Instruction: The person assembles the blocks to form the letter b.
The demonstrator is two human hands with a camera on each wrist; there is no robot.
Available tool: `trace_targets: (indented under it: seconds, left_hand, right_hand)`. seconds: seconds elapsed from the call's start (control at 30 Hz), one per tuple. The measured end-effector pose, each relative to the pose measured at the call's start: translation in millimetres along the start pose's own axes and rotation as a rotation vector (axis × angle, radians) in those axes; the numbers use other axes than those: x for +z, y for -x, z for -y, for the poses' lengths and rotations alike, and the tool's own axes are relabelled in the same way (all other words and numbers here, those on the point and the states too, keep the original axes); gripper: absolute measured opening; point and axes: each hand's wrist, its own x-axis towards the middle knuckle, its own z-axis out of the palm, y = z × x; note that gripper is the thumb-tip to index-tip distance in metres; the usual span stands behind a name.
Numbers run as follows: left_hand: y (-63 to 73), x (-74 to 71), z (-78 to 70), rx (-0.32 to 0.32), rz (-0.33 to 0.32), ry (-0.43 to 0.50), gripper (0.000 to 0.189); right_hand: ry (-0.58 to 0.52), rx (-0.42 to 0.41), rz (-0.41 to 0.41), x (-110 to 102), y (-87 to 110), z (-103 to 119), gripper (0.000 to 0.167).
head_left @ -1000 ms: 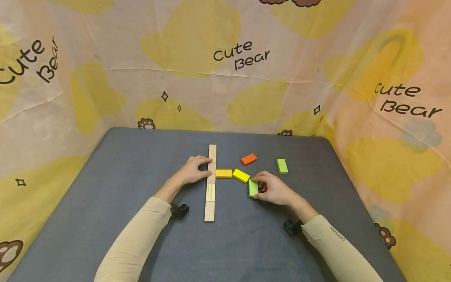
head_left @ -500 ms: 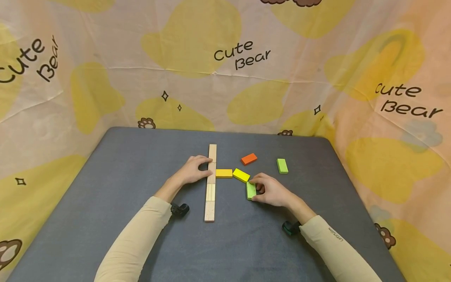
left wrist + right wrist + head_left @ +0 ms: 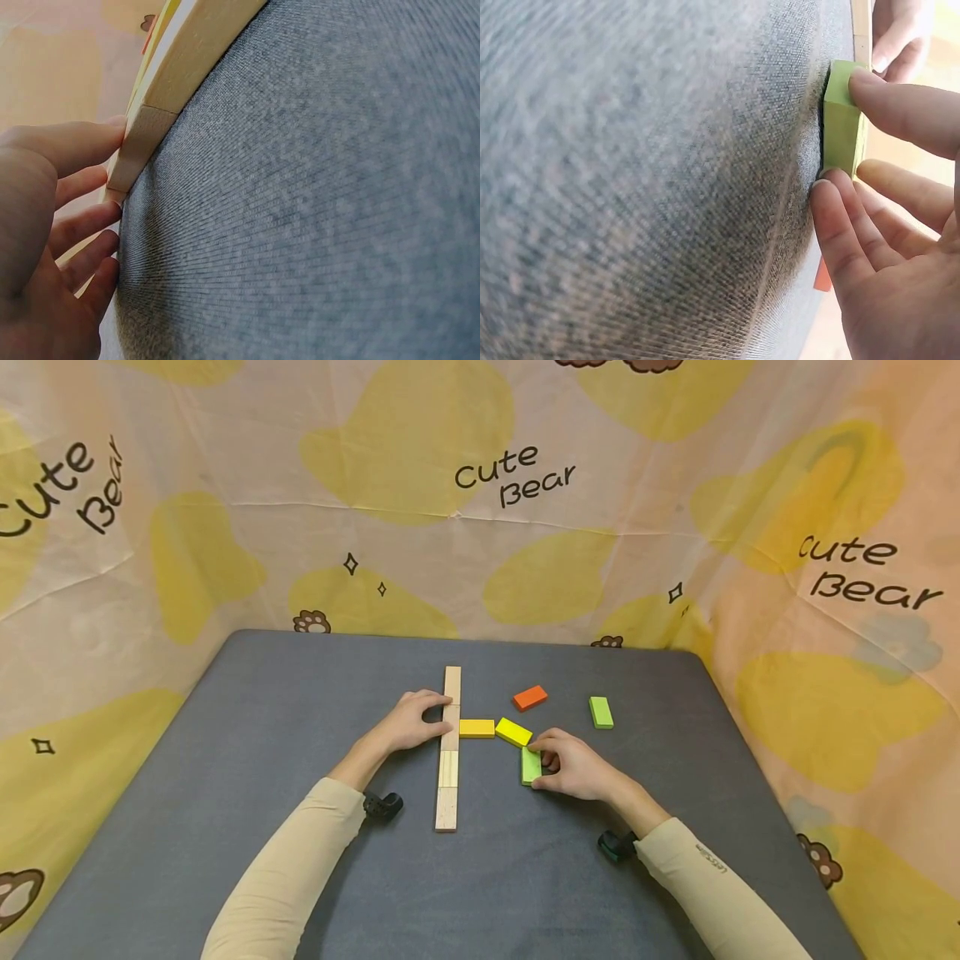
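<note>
Several plain wooden blocks point(image 3: 447, 768) lie end to end in a row running away from me. At the row's left side is my left hand point(image 3: 408, 722), its thumb and fingertips touching the blocks, fingers fairly straight. A yellow-orange block point(image 3: 477, 729) sticks out to the right from the row, and an angled yellow block point(image 3: 513, 732) follows it. My right hand point(image 3: 577, 764) pinches a light green block point(image 3: 530, 767) by its two ends, thumb at the near end. That block lies flat, its far end close to the yellow block; in the right wrist view its green side point(image 3: 841, 135) shows.
An orange block point(image 3: 530, 697) lies beyond the yellow block. Farther right is a second light green block point(image 3: 601, 712). The table point(image 3: 480, 893) has a grey cloth top, with a printed curtain point(image 3: 420, 552) behind and at both sides.
My right hand has slid the light green block slightly left and toward me, leaving it straighter beside the yellow block. The left hand and the wooden row stay where they were.
</note>
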Motion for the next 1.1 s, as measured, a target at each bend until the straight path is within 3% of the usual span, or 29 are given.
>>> trace_targets:
  seconds: [1.1]
  left_hand:
    - [-0.5,-0.1,1.3,0.006,0.001,0.011,0.056]
  right_hand:
    - [-0.01,-0.005,-0.002,-1.1,-1.6,1.6,0.049]
